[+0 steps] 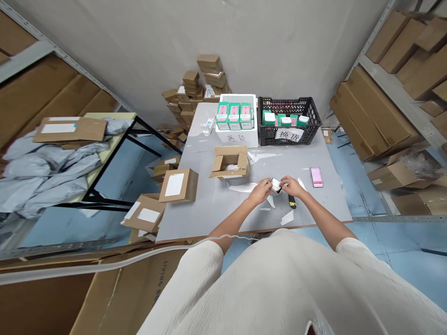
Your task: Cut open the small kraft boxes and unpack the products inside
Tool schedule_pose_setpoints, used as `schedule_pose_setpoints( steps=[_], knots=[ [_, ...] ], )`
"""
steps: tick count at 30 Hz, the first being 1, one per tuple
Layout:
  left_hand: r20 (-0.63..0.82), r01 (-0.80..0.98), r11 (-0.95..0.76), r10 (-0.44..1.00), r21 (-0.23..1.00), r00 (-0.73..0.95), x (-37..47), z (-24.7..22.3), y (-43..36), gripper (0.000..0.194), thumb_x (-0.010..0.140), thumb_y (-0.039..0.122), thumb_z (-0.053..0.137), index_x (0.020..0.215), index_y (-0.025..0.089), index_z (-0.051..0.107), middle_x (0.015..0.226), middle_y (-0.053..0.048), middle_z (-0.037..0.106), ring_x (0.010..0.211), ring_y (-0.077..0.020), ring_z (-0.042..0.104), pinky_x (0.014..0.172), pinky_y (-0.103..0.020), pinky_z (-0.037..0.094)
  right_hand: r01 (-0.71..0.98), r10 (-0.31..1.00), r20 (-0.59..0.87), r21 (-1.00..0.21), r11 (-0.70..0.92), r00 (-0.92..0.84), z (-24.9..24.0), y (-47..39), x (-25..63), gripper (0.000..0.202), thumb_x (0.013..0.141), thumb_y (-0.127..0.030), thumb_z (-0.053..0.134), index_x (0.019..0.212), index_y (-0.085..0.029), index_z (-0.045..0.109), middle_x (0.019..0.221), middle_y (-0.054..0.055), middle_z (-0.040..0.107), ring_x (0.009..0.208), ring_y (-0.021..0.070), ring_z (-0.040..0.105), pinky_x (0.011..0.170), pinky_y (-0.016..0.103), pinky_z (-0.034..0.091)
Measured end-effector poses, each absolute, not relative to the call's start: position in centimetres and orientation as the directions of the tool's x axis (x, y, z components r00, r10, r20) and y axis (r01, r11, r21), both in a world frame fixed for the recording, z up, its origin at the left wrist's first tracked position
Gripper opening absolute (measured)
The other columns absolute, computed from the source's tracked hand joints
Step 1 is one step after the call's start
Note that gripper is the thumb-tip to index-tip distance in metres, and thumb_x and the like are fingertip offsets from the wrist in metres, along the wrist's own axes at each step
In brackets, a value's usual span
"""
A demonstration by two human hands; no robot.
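Observation:
Between my two hands is a small white and green box [275, 186], its top end facing up. My left hand [262, 190] has its fingers closed on the box's left side. On the right side, my right hand [291, 186] pinches the box's upper edge, perhaps a flap. Just below my right hand lies a black and yellow utility knife [292, 201]. A pink boxlike item [316, 177] rests farther right on the grey table [206, 214]. Scraps of white paper [287, 217] are scattered about the hands.
An opened cardboard box [229, 163] stands left of my hands, a closed carton [179, 185] beyond it. At the back are a white foam bin [237, 137] and a black crate [289, 121], both holding green boxes. Shelves with cartons [377, 116] flank the right.

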State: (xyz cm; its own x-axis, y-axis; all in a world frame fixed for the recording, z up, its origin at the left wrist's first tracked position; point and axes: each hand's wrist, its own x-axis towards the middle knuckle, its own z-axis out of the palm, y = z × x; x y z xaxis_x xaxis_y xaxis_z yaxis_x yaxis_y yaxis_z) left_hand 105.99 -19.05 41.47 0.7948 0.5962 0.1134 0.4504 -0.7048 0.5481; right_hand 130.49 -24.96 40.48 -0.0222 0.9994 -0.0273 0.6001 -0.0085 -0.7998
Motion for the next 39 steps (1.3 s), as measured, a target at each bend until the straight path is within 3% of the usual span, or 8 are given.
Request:
schedule_pose_setpoints(
  steps=[7,15,21,25,28,34,39],
  knots=[
    [0.145,0.440,-0.681,0.621,0.585,0.770,106.1,41.1,-19.4,0.016,0.097,0.017,0.060,0.107,0.026,0.069,0.153,-0.008,0.057,0.123,-0.0249,0.066,0.097,-0.037,0.058,0.552,0.999,-0.046,-0.833,-0.040,0.004,40.0,-25.9,130.8,0.028,0.088,-0.014,0.059,0.097,-0.025,0.084,0.130,0.008,0.073,0.113,0.0233,0.073,0.093,0.036,0.061],
    [0.157,0.412,-0.696,0.598,0.589,0.786,106.0,41.2,-19.9,0.027,0.105,0.027,0.056,0.130,0.027,0.066,0.135,-0.010,0.070,0.123,-0.0275,0.067,0.104,-0.041,0.055,0.555,0.999,0.037,-0.832,0.019,0.021,39.1,-26.6,130.6,0.015,0.088,-0.026,0.065,0.099,-0.023,0.076,0.121,0.009,0.073,0.109,0.0235,0.069,0.085,0.034,0.058],
    [0.133,0.491,-0.577,0.725,0.652,0.676,106.9,40.6,-20.4,0.015,0.108,0.036,0.056,0.112,0.025,0.067,0.126,-0.009,0.069,0.121,-0.0268,0.064,0.106,-0.040,0.052,0.615,0.999,0.028,-0.789,-0.004,0.043,39.1,-26.3,129.6,0.012,0.087,-0.027,0.067,0.098,-0.023,0.070,0.114,0.007,0.071,0.106,0.0226,0.068,0.092,0.036,0.057],
    [-0.005,0.595,-0.370,0.846,0.714,0.533,108.4,39.9,-20.3,0.008,0.101,0.030,0.066,0.096,0.023,0.064,0.122,-0.009,0.064,0.107,-0.0234,0.066,0.099,-0.037,0.053,0.633,0.999,0.015,-0.774,-0.011,0.035,39.1,-26.6,129.1,0.012,0.089,-0.026,0.064,0.099,-0.023,0.069,0.116,0.007,0.071,0.110,0.0225,0.068,0.094,0.035,0.056],
    [-0.106,0.640,-0.242,0.884,0.729,0.455,109.2,39.4,-20.1,0.014,0.093,0.024,0.072,0.088,0.023,0.059,0.115,-0.008,0.062,0.100,-0.0223,0.066,0.099,-0.037,0.052,0.628,0.999,0.015,-0.778,-0.007,0.029,39.1,-26.9,128.8,0.016,0.092,-0.025,0.060,0.105,-0.024,0.070,0.119,0.007,0.072,0.112,0.0222,0.068,0.096,0.036,0.056],
    [-0.119,0.659,-0.155,0.928,0.736,0.352,109.9,38.8,-20.1,0.026,0.084,0.018,0.076,0.096,0.024,0.055,0.107,-0.005,0.062,0.100,-0.0231,0.063,0.092,-0.035,0.050,0.694,0.998,0.059,-0.719,0.037,0.008,38.3,-27.7,127.9,0.024,0.088,-0.029,0.070,0.112,-0.024,0.072,0.137,0.012,0.068,0.129,0.0299,0.064,0.113,0.048,0.050],
    [-0.090,0.614,-0.154,0.933,0.774,0.348,110.0,38.3,-20.4,0.019,0.087,0.013,0.070,0.091,0.024,0.055,0.103,-0.005,0.063,0.097,-0.0224,0.063,0.093,-0.035,0.050,0.702,0.994,0.096,-0.712,0.030,0.055,37.3,-28.2,127.0,0.031,0.088,-0.029,0.071,0.118,-0.023,0.070,0.145,0.016,0.066,0.146,0.0328,0.056,0.120,0.053,0.046]
  ],
)
